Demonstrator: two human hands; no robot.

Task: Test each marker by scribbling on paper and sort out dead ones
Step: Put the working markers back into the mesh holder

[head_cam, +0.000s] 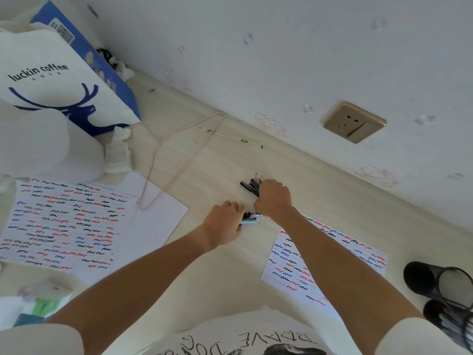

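My right hand [273, 198] is closed around a bunch of dark markers [250, 185] whose ends fan out past my fingers, resting on the pale wooden desk [230, 160]. My left hand [225, 221] grips a smaller cluster of markers [252, 218], one with a light blue barrel, just beside the right wrist. A sheet of paper [294, 272] covered in red, blue and black scribbles lies under my right forearm. A second scribbled sheet [61, 224] lies at the left.
A white coffee bag [58, 80] and a blue box [102, 65] stand at the back left. A pink wire hanger [179, 155] and chopsticks [230, 137] lie behind the hands. Two black mesh pen cups [445, 283] lie at the right. A wall socket [354, 123] is behind.
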